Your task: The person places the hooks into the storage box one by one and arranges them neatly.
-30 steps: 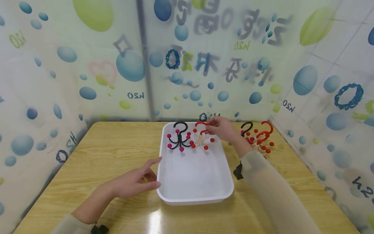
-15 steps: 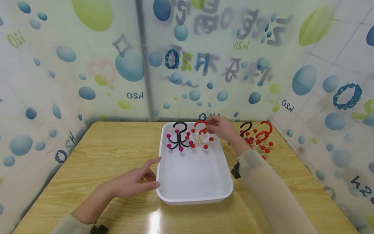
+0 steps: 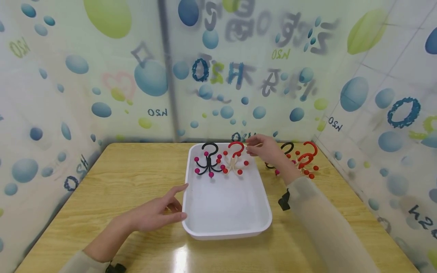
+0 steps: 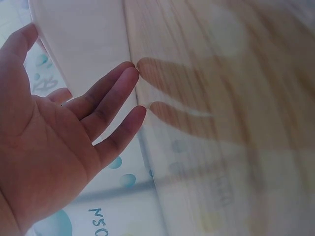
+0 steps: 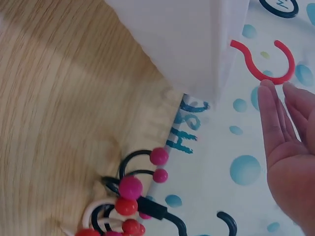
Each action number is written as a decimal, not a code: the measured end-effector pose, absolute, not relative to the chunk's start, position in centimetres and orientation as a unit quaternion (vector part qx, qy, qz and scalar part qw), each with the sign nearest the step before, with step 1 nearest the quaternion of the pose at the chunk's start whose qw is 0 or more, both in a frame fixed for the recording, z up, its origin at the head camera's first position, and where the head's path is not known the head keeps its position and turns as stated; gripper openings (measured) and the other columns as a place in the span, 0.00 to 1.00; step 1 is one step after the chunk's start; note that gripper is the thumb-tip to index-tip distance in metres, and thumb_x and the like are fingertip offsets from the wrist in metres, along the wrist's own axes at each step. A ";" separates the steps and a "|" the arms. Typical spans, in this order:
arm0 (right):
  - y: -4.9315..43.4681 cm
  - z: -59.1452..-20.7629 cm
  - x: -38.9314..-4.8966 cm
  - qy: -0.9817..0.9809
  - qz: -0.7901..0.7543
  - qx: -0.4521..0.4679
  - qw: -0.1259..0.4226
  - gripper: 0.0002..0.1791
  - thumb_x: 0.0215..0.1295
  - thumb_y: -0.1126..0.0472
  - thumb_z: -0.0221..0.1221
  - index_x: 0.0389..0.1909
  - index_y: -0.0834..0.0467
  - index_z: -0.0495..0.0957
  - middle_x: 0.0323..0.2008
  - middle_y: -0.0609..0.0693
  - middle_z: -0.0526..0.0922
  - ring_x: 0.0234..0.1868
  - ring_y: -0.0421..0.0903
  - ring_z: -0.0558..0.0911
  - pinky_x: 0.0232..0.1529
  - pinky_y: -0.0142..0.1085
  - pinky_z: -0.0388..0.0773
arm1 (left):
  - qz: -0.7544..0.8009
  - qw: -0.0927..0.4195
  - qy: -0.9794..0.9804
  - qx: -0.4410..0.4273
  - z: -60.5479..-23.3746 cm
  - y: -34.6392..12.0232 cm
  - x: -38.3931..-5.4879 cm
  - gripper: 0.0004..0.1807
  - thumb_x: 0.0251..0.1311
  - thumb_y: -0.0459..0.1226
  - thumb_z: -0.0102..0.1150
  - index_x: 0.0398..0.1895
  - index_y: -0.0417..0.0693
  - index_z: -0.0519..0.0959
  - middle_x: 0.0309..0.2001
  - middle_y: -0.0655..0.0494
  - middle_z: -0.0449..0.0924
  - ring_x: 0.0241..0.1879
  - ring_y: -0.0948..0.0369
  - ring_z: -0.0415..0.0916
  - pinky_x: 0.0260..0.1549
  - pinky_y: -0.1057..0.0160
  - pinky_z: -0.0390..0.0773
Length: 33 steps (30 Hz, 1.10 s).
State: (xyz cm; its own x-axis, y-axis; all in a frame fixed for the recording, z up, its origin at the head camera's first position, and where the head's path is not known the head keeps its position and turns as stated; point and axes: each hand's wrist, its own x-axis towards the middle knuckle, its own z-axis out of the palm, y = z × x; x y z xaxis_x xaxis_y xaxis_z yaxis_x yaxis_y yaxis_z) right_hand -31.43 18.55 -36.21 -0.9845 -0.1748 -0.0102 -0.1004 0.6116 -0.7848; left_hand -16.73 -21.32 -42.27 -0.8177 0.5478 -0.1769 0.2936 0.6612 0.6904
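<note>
My left hand (image 3: 155, 214) rests its fingertips and thumb against the left rim of a white tray (image 3: 227, 208); its fingers are extended in the left wrist view. At the tray's far end stand two multi-claw hanging hooks. One hook is black with magenta balls (image 3: 209, 161); beside it is a cream hook with a red top and red balls (image 3: 236, 149). Just right of that red top, above the tray's far right corner, is my right hand (image 3: 266, 149), holding nothing. The right wrist view shows its straight fingers (image 5: 270, 115) near the red top (image 5: 266, 76).
More claw hooks (image 3: 310, 161), black and cream with red tops, lie clustered on the wooden table (image 3: 143, 167) right of the tray, partly behind my right forearm. A patterned curtain (image 3: 218, 87) stands along the table's far edge.
My right hand has let go of the red-topped hook and moved slightly right, away from it. The hook stays in the tray. My left hand keeps its place on the rim.
</note>
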 end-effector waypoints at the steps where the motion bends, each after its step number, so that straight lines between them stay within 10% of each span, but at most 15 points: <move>1: 18.9 -36.0 -31.2 0.897 -0.433 -0.076 0.040 0.20 0.83 0.60 0.62 0.70 0.59 0.78 0.63 0.60 0.84 0.60 0.57 0.88 0.65 0.49 0.85 | 0.336 0.188 0.892 0.236 -42.3 -21.3 -16.7 0.49 0.78 0.59 0.61 0.90 0.56 0.49 0.52 0.60 0.86 0.56 0.60 0.81 0.64 0.45 0.81; 33: 36.2 -33.3 -24.0 0.922 -0.381 -0.054 -0.036 0.25 0.84 0.47 0.60 0.68 0.60 0.80 0.51 0.50 0.91 0.41 0.29 0.87 0.44 0.26 0.85 | 0.331 0.185 0.894 0.238 -42.2 -21.2 -16.7 0.48 0.78 0.59 0.61 0.90 0.56 0.49 0.51 0.60 0.86 0.56 0.60 0.81 0.63 0.45 0.81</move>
